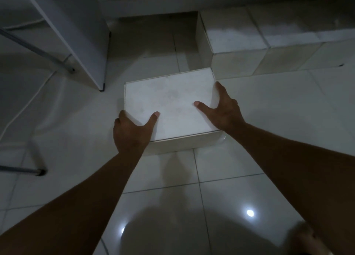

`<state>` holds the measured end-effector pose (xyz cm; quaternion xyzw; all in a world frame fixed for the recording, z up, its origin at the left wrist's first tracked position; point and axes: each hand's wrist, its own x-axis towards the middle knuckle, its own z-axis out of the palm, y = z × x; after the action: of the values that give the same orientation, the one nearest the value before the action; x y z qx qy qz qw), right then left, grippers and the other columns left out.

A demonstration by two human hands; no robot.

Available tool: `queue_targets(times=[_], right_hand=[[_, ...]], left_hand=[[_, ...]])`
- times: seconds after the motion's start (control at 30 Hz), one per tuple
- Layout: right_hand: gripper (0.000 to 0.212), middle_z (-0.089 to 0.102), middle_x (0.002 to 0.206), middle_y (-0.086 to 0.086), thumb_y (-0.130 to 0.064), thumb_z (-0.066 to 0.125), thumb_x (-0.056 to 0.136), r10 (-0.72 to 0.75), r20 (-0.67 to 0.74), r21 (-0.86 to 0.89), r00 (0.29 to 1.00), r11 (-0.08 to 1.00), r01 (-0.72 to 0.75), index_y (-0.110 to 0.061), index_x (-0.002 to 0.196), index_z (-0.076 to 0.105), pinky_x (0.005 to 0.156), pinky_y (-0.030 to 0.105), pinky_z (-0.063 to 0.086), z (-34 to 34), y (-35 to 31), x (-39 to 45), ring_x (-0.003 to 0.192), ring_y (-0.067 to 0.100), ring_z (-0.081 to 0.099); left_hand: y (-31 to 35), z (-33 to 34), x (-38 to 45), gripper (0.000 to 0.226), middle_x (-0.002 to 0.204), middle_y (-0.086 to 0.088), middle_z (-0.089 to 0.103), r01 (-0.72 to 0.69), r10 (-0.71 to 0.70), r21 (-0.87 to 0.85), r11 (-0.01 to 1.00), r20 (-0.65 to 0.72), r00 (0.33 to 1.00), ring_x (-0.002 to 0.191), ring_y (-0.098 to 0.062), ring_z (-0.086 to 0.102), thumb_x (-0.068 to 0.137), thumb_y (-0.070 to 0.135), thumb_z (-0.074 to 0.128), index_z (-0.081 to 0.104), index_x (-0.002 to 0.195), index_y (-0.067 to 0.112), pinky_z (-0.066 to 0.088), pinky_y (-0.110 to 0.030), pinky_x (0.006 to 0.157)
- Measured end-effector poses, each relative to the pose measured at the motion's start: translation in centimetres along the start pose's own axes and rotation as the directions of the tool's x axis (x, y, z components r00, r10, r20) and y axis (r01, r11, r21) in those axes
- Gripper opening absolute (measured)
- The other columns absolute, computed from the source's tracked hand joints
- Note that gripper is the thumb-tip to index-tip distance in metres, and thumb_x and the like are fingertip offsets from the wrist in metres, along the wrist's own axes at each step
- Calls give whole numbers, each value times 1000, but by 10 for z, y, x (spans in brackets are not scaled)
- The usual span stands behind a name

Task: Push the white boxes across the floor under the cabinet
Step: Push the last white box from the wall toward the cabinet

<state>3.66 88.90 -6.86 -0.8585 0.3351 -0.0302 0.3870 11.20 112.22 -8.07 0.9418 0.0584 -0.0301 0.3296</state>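
A white box [169, 101] sits on the shiny tiled floor [249, 149], right in the middle of the view. Two bare hands hold it, one on each side.

The left hand [130, 132] is at the near left corner of the box. Its thumb lies flat on the lid and its fingers curl down over the left edge, so it grips that corner. The right hand [224, 107] is on the right side. Its thumb points across the lid and its fingers wrap down the right edge, so it grips that side.

Just behind the box, to the right, is a row of more white boxes [240, 35]. They stand packed side by side, touching each other, and the near corner of the row almost meets the far right corner of the held box.

To the left stands a grey cabinet panel [86, 34] with a small dark foot. Farther left are thin metal legs [38, 51] and a white cord [25, 105] on the floor.
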Motion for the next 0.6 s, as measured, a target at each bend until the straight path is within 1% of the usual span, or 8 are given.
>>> queue_targets(times=[0.13, 0.23, 0.3, 0.33, 0.4, 0.47, 0.53, 0.6], right_hand=[[102, 34, 156, 10, -70, 63, 80, 29, 24, -26, 999, 999, -28, -25, 157, 13, 115, 43, 30, 8, 16, 2, 140, 34, 36], [99, 14, 164, 3, -72, 58, 81, -61, -52, -159, 997, 986, 52, -24, 157, 15, 118, 46, 25, 15, 16, 16, 147, 28, 23], [93, 5, 166, 1, -72, 52, 85, -192, -79, -311, 978, 937, 159, -24, 157, 17, 121, 50, 16, 16, 11, 29, 151, 25, 12], [90, 4, 166, 1, -71, 49, 87, -255, -58, -368, 965, 904, 217, -24, 157, 17, 122, 51, 11, 16, 7, 37, 152, 23, 6], [85, 5, 166, 1, -69, 43, 92, -339, 13, -428, 941, 848, 312, -23, 157, 15, 122, 49, 4, 17, -2, 51, 152, 21, 1], [81, 6, 166, 1, -68, 38, 94, -368, 77, -456, 927, 813, 361, -24, 157, 15, 122, 50, 2, 19, -7, 62, 152, 21, -1], [80, 7, 166, 1, -71, 34, 93, -369, 100, -471, 924, 801, 371, -26, 157, 17, 121, 52, 2, 22, -7, 70, 152, 21, -1], [81, 12, 165, 1, -73, 34, 92, -366, 83, -469, 927, 807, 360, -26, 156, 20, 121, 54, 4, 24, -6, 76, 152, 22, 2]], left_hand=[[0, 5, 0, 111, 138, -15, 49, -71, 71, 39, 997, 2, 997, 128, -32, 46, 63, 79, 66, 34, 145, 11, 40, -44, 103], [-2, 6, 1, 122, 152, -15, 33, -257, 253, 121, 959, 45, 966, 138, -32, 33, 60, 85, 62, 20, 152, 18, 36, -48, 107], [-7, 2, 1, 125, 162, -12, 13, -457, 430, 234, 858, 159, 889, 148, -31, 15, 57, 94, 51, 14, 155, 26, 21, -51, 114], [-10, 1, 2, 125, 163, -12, 7, -573, 527, 267, 775, 226, 819, 150, -30, 8, 57, 97, 46, 16, 155, 26, 13, -52, 117], [-18, -1, 6, 122, 163, -12, 10, -759, 682, 248, 601, 335, 650, 151, -27, 6, 59, 97, 43, 27, 154, 22, 9, -57, 119], [-22, -2, 10, 114, 161, -12, 21, -844, 754, 196, 500, 381, 535, 150, -26, 14, 64, 92, 49, 36, 150, 18, 16, -58, 117], [-21, -1, 18, 104, 158, -12, 27, -866, 775, 189, 462, 388, 498, 148, -26, 21, 69, 85, 53, 40, 148, 19, 22, -55, 116], [-17, 0, 28, 101, 159, -12, 26, -879, 770, 200, 432, 427, 475, 148, -25, 21, 71, 84, 51, 38, 149, 22, 22, -52, 118]])
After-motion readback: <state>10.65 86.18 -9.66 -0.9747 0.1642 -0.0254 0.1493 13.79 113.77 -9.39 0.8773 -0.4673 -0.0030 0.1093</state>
